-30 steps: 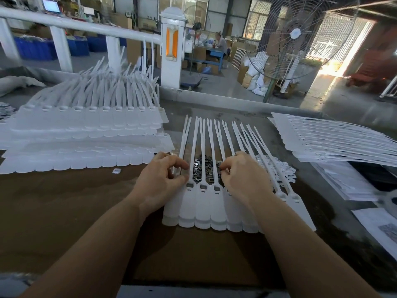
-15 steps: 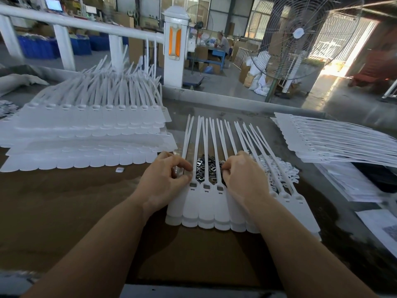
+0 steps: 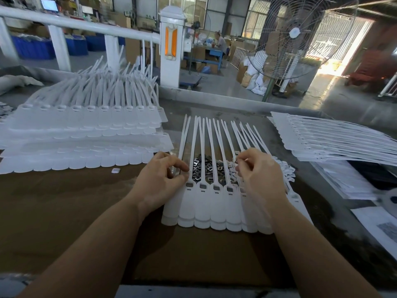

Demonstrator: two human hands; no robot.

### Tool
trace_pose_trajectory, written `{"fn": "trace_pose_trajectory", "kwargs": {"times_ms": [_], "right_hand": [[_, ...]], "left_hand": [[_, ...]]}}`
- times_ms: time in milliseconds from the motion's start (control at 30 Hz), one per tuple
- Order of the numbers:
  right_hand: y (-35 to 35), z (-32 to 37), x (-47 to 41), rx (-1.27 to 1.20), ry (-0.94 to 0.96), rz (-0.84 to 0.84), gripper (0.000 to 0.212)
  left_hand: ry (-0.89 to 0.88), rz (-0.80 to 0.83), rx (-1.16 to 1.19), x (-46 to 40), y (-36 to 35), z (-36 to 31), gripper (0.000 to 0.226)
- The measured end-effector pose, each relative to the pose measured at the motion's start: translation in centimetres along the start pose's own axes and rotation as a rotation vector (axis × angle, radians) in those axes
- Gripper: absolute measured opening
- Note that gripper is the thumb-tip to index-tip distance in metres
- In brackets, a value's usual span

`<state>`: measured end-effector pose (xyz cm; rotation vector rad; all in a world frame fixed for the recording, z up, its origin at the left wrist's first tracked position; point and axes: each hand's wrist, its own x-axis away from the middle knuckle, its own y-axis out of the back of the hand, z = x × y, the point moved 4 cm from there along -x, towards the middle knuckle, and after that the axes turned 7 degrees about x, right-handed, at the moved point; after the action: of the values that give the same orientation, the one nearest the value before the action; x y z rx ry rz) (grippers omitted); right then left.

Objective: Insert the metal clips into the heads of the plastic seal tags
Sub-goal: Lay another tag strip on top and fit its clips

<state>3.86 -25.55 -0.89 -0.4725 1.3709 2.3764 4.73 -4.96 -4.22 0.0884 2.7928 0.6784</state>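
On the brown worktable [image 3: 64, 211], straight ahead of the person, a joined row of white plastic seal tags [image 3: 206, 214] lies flat. Their long axes run away from the person: the rounded flag ends point toward the near edge, the thin tails [image 3: 202, 134] reach toward the far edge and fan slightly to the right. The heads [image 3: 203, 186] form a line across the row, each with a small rectangular socket facing up; several sockets look grey, as if a clip sits inside, though the view is too coarse to be sure.

Beneath the tails, just beyond the heads, lies a loose heap of dark metal clips [image 3: 206, 166], with small white plastic pieces [image 3: 285, 171] scattered to its right.

The left hand [image 3: 160, 181] rests on the leftmost tags, its fingers curled with thumb and forefinger brought together at the head there; whether a clip is pinched between them I cannot tell. The right hand [image 3: 261, 175] hovers over the right half of the row, fingers curled and fingertips gathered above the heap; what they hold, if anything, is hidden.

A tall stack of finished-looking tag sheets [image 3: 86, 125] sits to the left, tails curving up and away. Another stack [image 3: 335, 138] lies to the right, its tails pointing right. A small white piece [image 3: 115, 170] lies alone on the table near the left stack. A large standing fan [image 3: 294, 33] rises beyond the table
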Motion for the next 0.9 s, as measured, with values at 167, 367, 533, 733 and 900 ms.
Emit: {"fn": "trace_pose_trajectory", "kwargs": {"times_ms": [167, 367, 533, 733, 900], "right_hand": [[1.0, -1.6, 1.4, -0.21, -0.094, 0.065, 0.012], [1.5, -2.8, 2.1, -0.413, -0.164, 0.042, 0.025], [1.4, -2.5, 2.7, -0.428, -0.114, 0.02, 0.028], [1.3, -2.1, 2.7, -0.33, -0.049, 0.054, 0.019], [1.3, -2.3, 2.9, -0.293, -0.069, 0.075, 0.018]], "left_hand": [[-0.004, 0.0, -0.009, -0.1, -0.1, 0.1, 0.008], [-0.021, 0.005, -0.022, 0.0, -0.1, 0.0, 0.013], [-0.029, 0.002, -0.023, 0.0, -0.1, 0.0, 0.016], [-0.031, -0.001, -0.023, 0.0, 0.0, -0.1, 0.017], [-0.023, -0.005, -0.04, 0.0, 0.0, -0.2, 0.015]]}}
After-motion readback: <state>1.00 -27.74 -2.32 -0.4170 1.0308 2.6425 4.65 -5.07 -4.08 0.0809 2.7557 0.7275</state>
